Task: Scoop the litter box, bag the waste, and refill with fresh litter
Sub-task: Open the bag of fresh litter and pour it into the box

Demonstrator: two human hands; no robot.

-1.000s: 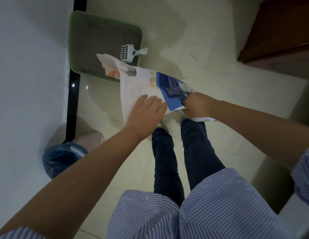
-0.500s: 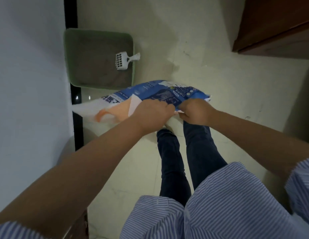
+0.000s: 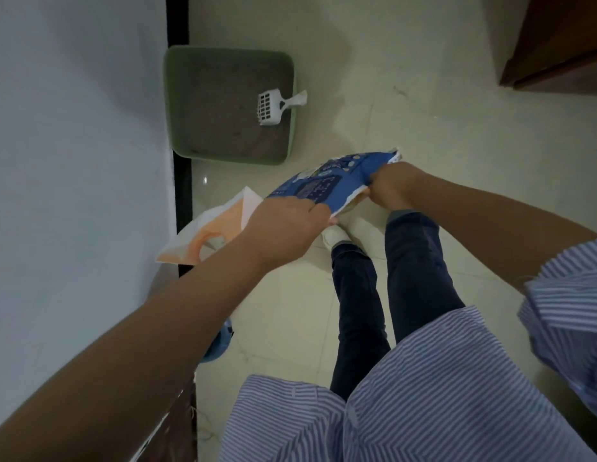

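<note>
head camera, looking down: a person in a blue-and-white striped shirt (image 3: pixel 423 405) and dark blue trousers (image 3: pixel 410 261) stands on a pale tiled floor (image 3: pixel 407 121), holding a blue, white and orange printed plastic litter bag (image 3: pixel 323 185) in the air above the feet. the left hand (image 3: pixel 287 228) is curled round the bag's near edge, fingers tucked under the blue panel; the right hand (image 3: pixel 390 188) is clenched on the bag's torn upper end, where a ragged white edge shows. the bag lies roughly level between the two hands, its white-and-orange lower part hanging out to the left toward the pale grey wall (image 3: pixel 73 161). beyond the bag, well apart from it, a green rectangular plastic litter box (image 3: pixel 290 61) sits on the floor against the wall's black skirting strip (image 3: pixel 182 181), filled with grey litter (image 3: pixel 217 105). a white slotted plastic scoop (image 3: pixel 270 106) rests in the box at its right side, head on the litter and handle lying over the green rim. under the left forearm, part of a blue plastic bag (image 3: pixel 220 341) shows beside the wall; what it lines is hidden. a dark brown wooden piece of furniture (image 3: pixel 557 45) fills the upper right corner, and a white shoe (image 3: pixel 335 236) shows below the left hand.
</note>
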